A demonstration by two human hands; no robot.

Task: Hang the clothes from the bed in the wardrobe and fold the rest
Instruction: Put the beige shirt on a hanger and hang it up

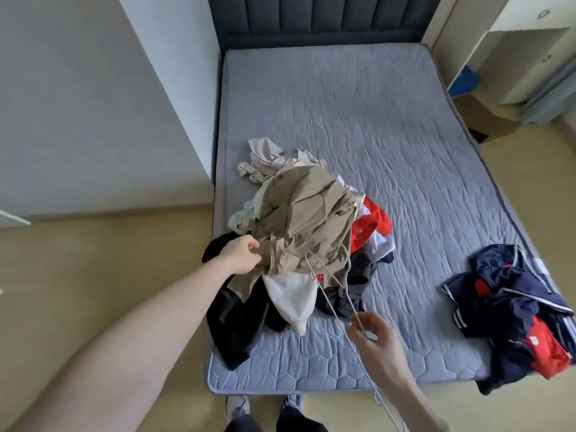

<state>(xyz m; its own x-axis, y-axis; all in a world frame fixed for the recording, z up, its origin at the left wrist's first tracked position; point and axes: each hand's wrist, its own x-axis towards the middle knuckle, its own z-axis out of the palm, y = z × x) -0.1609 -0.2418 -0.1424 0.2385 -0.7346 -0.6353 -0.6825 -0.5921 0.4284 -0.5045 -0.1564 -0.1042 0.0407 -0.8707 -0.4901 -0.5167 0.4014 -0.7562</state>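
Pinching khaki garment [304, 219] with left hand [241, 255], right hand [372, 335] gripping wire hangers [335, 294], no legible writing

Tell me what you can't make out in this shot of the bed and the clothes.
- Head view: the wire hangers run off the bottom edge, so their count is unclear.
- Garments low in the pile are buried under the tan garment that the left hand grips.
- The wardrobe is not recognisably in frame.
- The right hand pinches a hanger wire; the hook is hidden.

Home bedroom: quilted grey mattress [358, 126] against padded dark headboard [324, 20], clothes heap [305, 238], white cupboard [530, 48].
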